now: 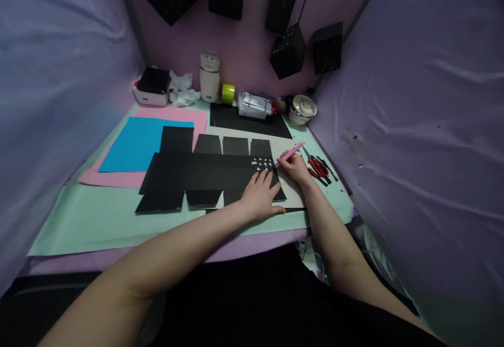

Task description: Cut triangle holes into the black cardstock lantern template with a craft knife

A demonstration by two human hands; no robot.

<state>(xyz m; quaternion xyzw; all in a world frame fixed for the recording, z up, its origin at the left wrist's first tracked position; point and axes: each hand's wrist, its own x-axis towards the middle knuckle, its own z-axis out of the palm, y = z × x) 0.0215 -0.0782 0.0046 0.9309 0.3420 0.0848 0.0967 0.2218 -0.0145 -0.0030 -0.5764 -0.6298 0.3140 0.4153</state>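
A black card cut-out with tabs (205, 171) lies flat across the middle of the table. Near its right end is a group of small cut openings (262, 164) showing pale through the black. My left hand (260, 196) rests on the card just below the openings, its fingers spread and holding nothing. At the card's right edge my right hand (293, 167) is closed around a pink pen-like tool (291, 153), whose tip points down and left at the card beside the openings. A pale board (293, 195) shows under the card.
Red-handled scissors (317, 168) and black scraps lie right of my right hand. Blue (129, 145) and pink sheets (94, 176) are at left. A white bottle (210, 79), yellow tape (228, 94) and a lidded bowl (302, 109) stand behind. Black boxes (288, 52) hang above.
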